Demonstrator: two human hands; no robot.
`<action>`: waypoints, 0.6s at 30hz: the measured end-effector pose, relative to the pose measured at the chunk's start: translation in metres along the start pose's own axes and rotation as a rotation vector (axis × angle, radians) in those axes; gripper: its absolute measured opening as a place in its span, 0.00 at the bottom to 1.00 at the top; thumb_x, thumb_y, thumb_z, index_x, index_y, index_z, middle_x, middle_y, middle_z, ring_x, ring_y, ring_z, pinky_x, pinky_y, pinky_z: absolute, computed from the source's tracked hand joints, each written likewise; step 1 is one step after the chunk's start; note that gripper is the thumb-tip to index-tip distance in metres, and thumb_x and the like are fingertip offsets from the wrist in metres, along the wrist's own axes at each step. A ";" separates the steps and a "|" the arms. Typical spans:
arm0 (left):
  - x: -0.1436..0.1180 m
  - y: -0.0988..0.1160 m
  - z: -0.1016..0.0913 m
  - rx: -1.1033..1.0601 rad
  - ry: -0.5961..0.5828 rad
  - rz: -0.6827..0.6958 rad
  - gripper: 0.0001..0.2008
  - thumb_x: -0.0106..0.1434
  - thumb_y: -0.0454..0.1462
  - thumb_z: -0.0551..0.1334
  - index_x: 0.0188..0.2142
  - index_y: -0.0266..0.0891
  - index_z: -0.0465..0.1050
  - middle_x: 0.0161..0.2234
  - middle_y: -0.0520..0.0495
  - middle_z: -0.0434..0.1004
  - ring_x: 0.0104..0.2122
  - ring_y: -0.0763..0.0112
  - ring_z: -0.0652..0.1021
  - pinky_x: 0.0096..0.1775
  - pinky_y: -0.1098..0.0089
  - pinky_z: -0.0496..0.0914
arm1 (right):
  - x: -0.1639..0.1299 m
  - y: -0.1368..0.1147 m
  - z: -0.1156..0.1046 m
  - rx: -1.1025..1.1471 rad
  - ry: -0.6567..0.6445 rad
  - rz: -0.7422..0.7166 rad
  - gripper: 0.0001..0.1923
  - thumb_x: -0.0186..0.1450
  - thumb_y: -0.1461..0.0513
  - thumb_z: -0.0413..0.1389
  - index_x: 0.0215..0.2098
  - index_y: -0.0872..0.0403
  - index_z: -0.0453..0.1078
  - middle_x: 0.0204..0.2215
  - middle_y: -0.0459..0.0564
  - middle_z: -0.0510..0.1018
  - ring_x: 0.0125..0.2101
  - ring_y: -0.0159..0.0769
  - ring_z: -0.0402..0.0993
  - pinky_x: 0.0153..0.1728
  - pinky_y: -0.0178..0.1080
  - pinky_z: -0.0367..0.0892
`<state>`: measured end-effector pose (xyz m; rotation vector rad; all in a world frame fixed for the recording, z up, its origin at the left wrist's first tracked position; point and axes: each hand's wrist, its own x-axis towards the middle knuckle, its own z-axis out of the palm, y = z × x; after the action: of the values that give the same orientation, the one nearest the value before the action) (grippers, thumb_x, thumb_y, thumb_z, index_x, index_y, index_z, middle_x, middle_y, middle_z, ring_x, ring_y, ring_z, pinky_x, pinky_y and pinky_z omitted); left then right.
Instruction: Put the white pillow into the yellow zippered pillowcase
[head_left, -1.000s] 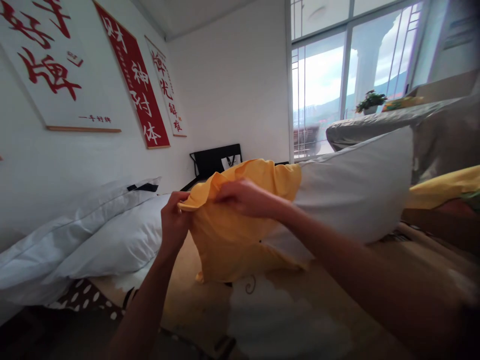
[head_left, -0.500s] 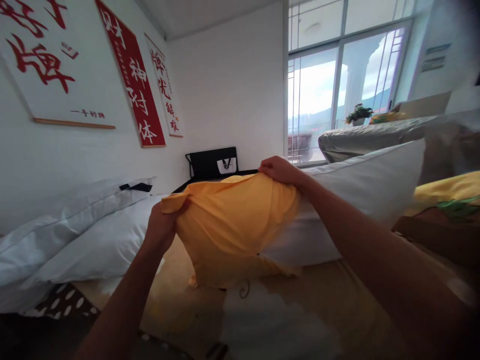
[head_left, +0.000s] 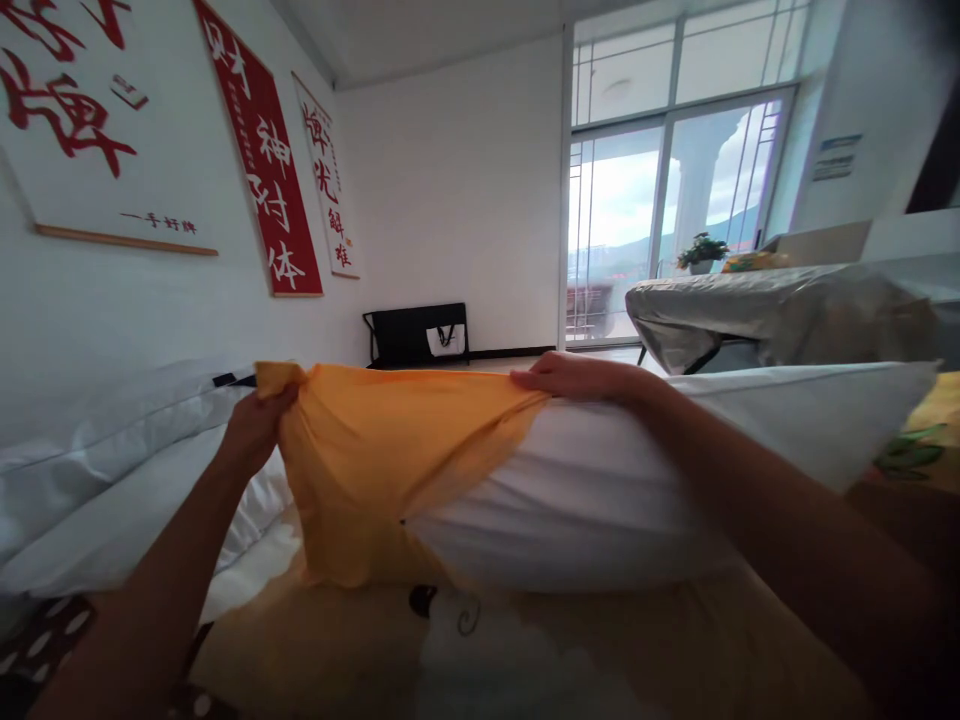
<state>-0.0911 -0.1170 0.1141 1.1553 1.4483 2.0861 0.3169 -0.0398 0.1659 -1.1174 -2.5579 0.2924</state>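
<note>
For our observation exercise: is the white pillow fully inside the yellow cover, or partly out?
Partly out: the white pillow extends bare from the edge of the yellow cover.

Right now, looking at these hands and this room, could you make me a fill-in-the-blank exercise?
Besides the left hand, the yellow cover is gripped by the person's ____.
The pillow partly covered by it is coloured ____.
The middle scroll's background is ____.
The potted plant's leaves are ____.

Missing words: right hand; white; red; green.
</note>
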 end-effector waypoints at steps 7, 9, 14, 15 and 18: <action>-0.006 0.004 -0.023 -0.113 -0.145 -0.064 0.17 0.39 0.30 0.67 0.33 0.31 0.73 0.31 0.47 0.79 0.30 0.69 0.76 0.30 0.75 0.72 | 0.008 0.023 -0.011 0.238 -0.017 -0.182 0.14 0.63 0.53 0.50 0.40 0.51 0.71 0.41 0.49 0.77 0.39 0.36 0.72 0.37 0.36 0.67; -0.007 0.010 -0.020 -0.146 -0.176 -0.036 0.17 0.37 0.29 0.66 0.32 0.31 0.73 0.31 0.47 0.79 0.31 0.68 0.75 0.31 0.74 0.72 | 0.014 0.031 -0.006 0.253 -0.120 -0.159 0.18 0.61 0.54 0.52 0.46 0.51 0.70 0.41 0.49 0.78 0.37 0.35 0.73 0.34 0.35 0.67; -0.017 0.011 -0.011 -0.045 -0.160 0.121 0.16 0.39 0.32 0.69 0.29 0.35 0.71 0.23 0.55 0.72 0.24 0.77 0.70 0.26 0.79 0.65 | 0.029 0.032 0.007 0.068 -0.173 -0.126 0.19 0.60 0.49 0.51 0.33 0.56 0.73 0.30 0.48 0.77 0.29 0.33 0.69 0.29 0.33 0.63; -0.019 0.011 -0.010 -0.038 -0.159 0.133 0.16 0.39 0.34 0.70 0.29 0.35 0.71 0.23 0.55 0.72 0.24 0.78 0.69 0.25 0.79 0.64 | 0.030 0.028 0.006 -0.001 -0.115 -0.086 0.19 0.60 0.49 0.52 0.30 0.56 0.73 0.27 0.48 0.76 0.28 0.33 0.68 0.29 0.33 0.61; -0.021 0.016 -0.006 -0.084 -0.164 0.106 0.17 0.39 0.37 0.71 0.29 0.35 0.70 0.22 0.55 0.71 0.23 0.77 0.69 0.24 0.78 0.64 | 0.028 0.019 -0.005 -0.271 0.270 0.128 0.18 0.58 0.48 0.55 0.25 0.56 0.72 0.25 0.50 0.74 0.29 0.36 0.69 0.30 0.36 0.60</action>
<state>-0.0807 -0.1410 0.1184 1.3611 1.2388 2.0458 0.3137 -0.0058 0.1710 -1.3193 -2.3369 -0.1724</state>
